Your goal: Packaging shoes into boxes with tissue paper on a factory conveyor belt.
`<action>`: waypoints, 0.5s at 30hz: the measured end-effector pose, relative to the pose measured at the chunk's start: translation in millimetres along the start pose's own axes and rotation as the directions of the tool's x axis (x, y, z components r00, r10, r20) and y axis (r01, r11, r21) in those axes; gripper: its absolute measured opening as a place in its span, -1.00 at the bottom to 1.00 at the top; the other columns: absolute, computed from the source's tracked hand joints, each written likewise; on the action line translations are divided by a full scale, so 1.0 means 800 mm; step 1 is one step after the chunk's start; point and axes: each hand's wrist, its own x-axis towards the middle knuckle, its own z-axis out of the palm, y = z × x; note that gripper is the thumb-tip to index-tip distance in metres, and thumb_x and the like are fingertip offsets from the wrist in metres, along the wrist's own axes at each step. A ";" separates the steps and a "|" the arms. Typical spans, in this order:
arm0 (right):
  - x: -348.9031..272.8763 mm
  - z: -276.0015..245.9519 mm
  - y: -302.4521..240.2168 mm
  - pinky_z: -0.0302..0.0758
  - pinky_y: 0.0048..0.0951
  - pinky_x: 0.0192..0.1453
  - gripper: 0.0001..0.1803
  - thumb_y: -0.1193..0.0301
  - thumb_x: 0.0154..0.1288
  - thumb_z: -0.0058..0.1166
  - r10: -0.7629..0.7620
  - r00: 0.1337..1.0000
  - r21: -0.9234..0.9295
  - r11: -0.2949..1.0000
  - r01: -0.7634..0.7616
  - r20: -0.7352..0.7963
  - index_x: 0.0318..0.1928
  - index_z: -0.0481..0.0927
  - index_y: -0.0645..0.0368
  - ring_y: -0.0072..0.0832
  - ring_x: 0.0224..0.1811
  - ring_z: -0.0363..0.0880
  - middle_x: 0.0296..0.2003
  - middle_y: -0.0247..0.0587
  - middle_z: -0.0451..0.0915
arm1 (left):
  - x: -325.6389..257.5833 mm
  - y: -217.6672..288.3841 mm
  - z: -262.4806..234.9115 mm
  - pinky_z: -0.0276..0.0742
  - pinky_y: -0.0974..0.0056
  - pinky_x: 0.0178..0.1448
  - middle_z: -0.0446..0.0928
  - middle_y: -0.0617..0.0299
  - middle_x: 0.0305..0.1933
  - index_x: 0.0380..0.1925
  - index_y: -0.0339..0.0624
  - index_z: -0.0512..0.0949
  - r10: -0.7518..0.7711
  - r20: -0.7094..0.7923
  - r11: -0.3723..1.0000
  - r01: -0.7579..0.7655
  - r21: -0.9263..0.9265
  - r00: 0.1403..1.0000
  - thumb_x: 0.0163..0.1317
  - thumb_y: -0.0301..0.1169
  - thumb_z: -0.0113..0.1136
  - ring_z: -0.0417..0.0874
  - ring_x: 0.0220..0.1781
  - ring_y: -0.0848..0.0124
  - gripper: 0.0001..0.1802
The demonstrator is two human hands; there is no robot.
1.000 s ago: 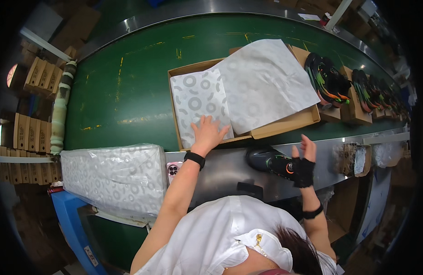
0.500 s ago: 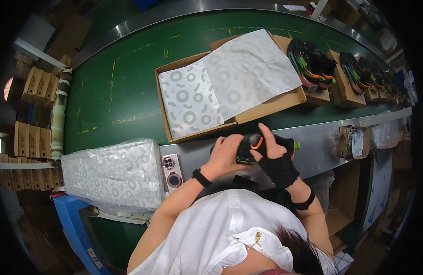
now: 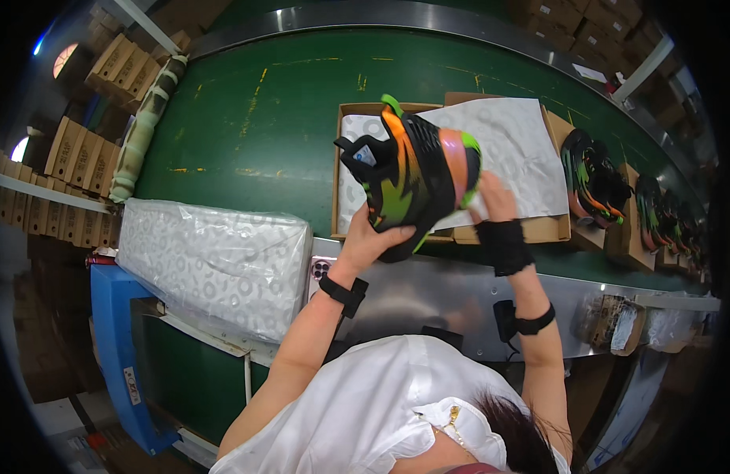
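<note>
Green conveyor belt [image 3: 246, 110] spans the work area, bordered on the near side by a steel ledge [image 3: 460, 304]. One black sneaker [image 3: 412, 178] with green and orange panels is suspended above the near-left part of an open cardboard box [image 3: 550, 231], tilted with its opening toward the left and its sole toward the right. Left hand [image 3: 366, 246]: closed on the near-left end of the sneaker, thumb laid across it. Right hand [image 3: 497, 197]: in a black fingerless wrap [image 3: 505, 246], positioned against the sole side at the right; its fingers are partly hidden, so the degree of closure cannot be told. Patterned paper [image 3: 531, 150] lines the box and extends over its far side. Further sneakers [image 3: 590, 174] rest on cartons to the right. A plastic-wrapped paper stack [image 3: 215, 265] occupies the near left; a pink phone [image 3: 320, 271] lies just beside its right end.
</note>
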 end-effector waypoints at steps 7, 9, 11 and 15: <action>-0.072 0.003 0.015 0.01 0.25 0.13 -0.43 0.01 -0.01 0.05 0.258 0.859 -0.279 0.950 -0.141 0.442 -0.12 0.46 0.22 -0.31 0.05 0.38 -0.03 -0.10 0.44 | 0.069 -0.055 -0.012 0.44 0.40 -0.19 0.47 0.18 -0.21 -0.11 -0.37 0.36 -0.306 -0.179 0.930 0.254 -0.266 0.935 0.13 -0.15 0.11 0.50 -0.25 0.49 -0.50; -0.077 -0.025 0.007 0.11 0.16 0.06 -0.52 0.08 -0.03 0.11 0.264 0.827 -0.248 0.956 -0.157 0.496 -0.23 0.50 0.24 -0.29 -0.09 0.46 -0.16 -0.10 0.49 | 0.081 -0.080 -0.015 0.44 0.39 -0.19 0.47 0.19 -0.20 -0.10 -0.36 0.35 -0.350 -0.171 0.900 0.280 -0.334 0.921 0.14 -0.14 0.10 0.50 -0.25 0.49 -0.50; -0.077 -0.044 -0.010 0.21 -0.01 0.01 -0.63 0.26 -0.08 0.19 0.108 0.987 -0.054 0.993 -0.102 0.119 -0.28 0.50 0.25 -0.26 -0.19 0.46 -0.26 -0.11 0.50 | 0.092 -0.101 -0.013 0.44 0.38 -0.20 0.47 0.19 -0.20 -0.08 -0.36 0.34 -0.398 -0.153 0.861 0.311 -0.402 0.905 0.15 -0.13 0.09 0.50 -0.25 0.49 -0.49; -0.118 -0.043 -0.024 0.39 -0.32 -0.12 -0.63 0.45 -0.06 0.16 0.121 0.973 0.244 0.955 -0.167 0.195 -0.17 0.46 0.27 -0.17 -0.19 0.46 -0.21 -0.02 0.48 | 0.114 -0.128 -0.007 0.43 0.37 -0.20 0.47 0.15 -0.21 -0.13 -0.45 0.35 -0.550 -0.083 0.807 0.504 -0.309 0.831 0.17 -0.11 0.04 0.49 -0.30 0.47 -0.46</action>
